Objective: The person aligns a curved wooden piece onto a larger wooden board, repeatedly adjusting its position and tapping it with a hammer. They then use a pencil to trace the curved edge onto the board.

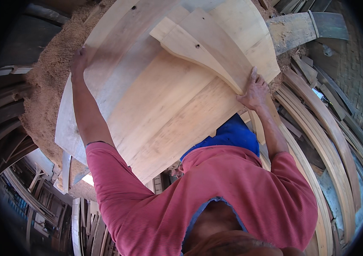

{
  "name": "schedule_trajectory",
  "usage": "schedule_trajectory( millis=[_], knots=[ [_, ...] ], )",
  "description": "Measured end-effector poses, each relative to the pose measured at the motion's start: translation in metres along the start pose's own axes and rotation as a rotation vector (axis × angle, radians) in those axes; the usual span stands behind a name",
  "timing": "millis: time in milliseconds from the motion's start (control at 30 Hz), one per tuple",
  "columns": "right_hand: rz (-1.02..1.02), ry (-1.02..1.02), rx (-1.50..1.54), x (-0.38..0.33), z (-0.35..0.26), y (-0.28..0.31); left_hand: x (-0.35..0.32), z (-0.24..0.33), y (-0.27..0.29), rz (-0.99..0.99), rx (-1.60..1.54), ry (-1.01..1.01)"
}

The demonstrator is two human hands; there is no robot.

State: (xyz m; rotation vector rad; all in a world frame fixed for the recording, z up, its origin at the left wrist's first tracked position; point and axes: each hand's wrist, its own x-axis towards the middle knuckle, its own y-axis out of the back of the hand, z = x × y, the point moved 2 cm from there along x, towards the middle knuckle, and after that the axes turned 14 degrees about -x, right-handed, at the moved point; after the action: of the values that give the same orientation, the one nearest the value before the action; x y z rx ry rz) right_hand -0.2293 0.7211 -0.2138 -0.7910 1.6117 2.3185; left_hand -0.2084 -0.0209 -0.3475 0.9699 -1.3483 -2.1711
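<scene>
head view is showing the left hand [79, 59] gripping the far left edge of a stack of curved pale wooden boards [160, 98], while the right hand [254, 91] is lying open, fingers flat, on its right edge. sawdust pile [45, 94] is lying beneath the stack; bent wooden strips [326, 141] are leaning at right.
</scene>
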Motion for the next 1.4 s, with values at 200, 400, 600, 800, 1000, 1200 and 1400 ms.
schedule_trajectory(
  millis=[200, 400, 600, 800, 1000, 1200, 1400],
  knots=[
    [-0.068, 0.062, 0.087, 0.001, 0.017, 0.005, -0.003, 0.017, -0.019, -0.012, -0.001, 0.000],
    [-0.229, 0.348, 0.329, 0.031, 0.054, 0.030, -0.030, -0.014, -0.028, 0.253, 0.060, -0.094],
    [-0.430, 0.289, 0.503, 0.040, 0.104, 0.057, -0.113, 0.052, -0.057, 0.424, 0.053, -0.241],
    [-0.235, 0.293, 0.604, 0.052, 0.142, 0.054, -0.161, 0.079, -0.067, 0.454, 0.055, -0.297],
    [-0.310, 0.304, 0.682, 0.056, 0.136, 0.051, -0.169, 0.089, -0.059, 0.450, 0.024, -0.299],
    [-0.506, 0.309, 0.926, 0.068, 0.151, 0.036, -0.166, 0.086, -0.064, 0.475, 0.037, -0.307],
    [-0.526, 0.287, 1.029, 0.068, 0.155, 0.026, -0.165, 0.085, -0.067, 0.475, 0.049, -0.321]
  ],
)
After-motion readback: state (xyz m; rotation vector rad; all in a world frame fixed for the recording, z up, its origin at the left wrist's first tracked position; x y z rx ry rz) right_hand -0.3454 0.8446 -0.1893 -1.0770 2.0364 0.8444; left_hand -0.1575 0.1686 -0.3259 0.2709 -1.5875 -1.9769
